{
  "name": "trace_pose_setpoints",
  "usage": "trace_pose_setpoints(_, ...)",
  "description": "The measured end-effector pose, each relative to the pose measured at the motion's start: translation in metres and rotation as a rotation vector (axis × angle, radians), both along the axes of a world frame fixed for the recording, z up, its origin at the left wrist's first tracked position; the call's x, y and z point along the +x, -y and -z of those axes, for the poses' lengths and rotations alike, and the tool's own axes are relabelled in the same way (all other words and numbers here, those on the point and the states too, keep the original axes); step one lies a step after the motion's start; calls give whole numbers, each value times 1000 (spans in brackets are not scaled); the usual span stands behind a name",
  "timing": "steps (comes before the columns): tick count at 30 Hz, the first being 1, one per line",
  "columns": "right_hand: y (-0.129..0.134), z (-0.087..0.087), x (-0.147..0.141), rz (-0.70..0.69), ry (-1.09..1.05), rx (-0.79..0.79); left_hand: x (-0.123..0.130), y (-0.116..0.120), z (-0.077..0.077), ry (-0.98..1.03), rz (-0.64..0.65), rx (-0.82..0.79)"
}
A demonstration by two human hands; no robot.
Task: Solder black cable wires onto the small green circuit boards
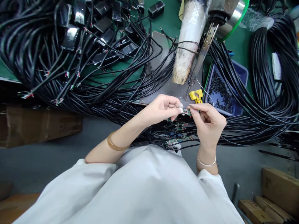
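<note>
My left hand (pixel 166 107) pinches the left end of a small green circuit board with coloured wires (pixel 186 112). At its right end, the thumb and index finger of my right hand (pixel 206 119) are closed on the same piece. Just beyond the fingers stands a yellow clip (pixel 196 95). A soldering iron (pixel 203 53) points down toward the metal plate (pixel 161 49), its tip near that clip. More small wired boards (pixel 181 126) lie on the black cables below my hands.
Black cable bundles (pixel 126 84) cover the left and right of the green table (pixel 171 15). A wrapped white tube (pixel 189 40) hangs beside the iron. A blue tray (pixel 243 73) holds small black pieces. Cardboard boxes (pixel 280 189) stand on the floor.
</note>
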State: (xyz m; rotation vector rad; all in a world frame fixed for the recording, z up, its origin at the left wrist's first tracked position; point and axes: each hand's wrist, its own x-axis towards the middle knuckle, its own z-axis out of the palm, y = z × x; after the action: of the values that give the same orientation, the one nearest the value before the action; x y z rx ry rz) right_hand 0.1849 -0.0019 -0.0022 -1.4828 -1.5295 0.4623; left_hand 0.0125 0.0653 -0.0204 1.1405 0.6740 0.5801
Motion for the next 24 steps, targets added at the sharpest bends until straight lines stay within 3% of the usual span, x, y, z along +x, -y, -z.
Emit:
trace_pose_setpoints(4,2,-1,0,-22,99,34,1,0,0,-6,-7,-9)
trace_pose_setpoints(11,10,-4,6,-190,462,137,2,0,-1,2,1,-5)
trace_pose_setpoints(16,11,-12,8,30,154,149,-1,0,-1,19,15,-48)
trace_pose_setpoints(19,11,-11,3,-11,-34,40,-4,-2,-1,49,59,-111)
trace_pose_setpoints(24,11,-1,-5,-59,-9,60,-6,-5,-2,71,77,-165)
